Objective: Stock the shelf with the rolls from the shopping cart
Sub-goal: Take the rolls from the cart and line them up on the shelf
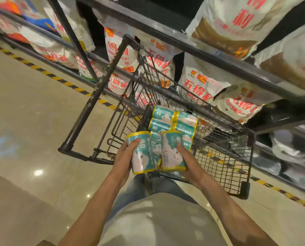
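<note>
— How much room did you have there?

— To my left the tiled floor [33, 107] lay open, with a yellow-and-black striped line [41, 70] running along the foot of the shelf [210, 55]. To my right the shopping cart [219, 162] stood just beside the shelf, its far corner almost under the shelf's edge. The cart's black push bar [95, 93] slanted up on my left, and the wire rim was right in front of my hands.

— And what were the hands doing?

— My left hand [125, 157] gripped one roll [141, 153] from the side, thumb across its front. My right hand [187, 160] gripped another roll [173, 151], fingers curled round it. A third roll [154, 146] was squeezed between those two. I held all three above the near edge of the cart. More rolls [173, 121] lay stacked inside the basket, against its far side.

— What blocked the shelf?

— Big white sacks [201, 84] filled the tiers, leaning out over the edge right above the cart. A black upright post [72, 39] crossed the shelf on the left.

— Any writing?

— Red Chinese characters on the sacks, reading 五得利. The teal rolls had yellow ends, a cartoon figure, and "80" printed on them.
</note>
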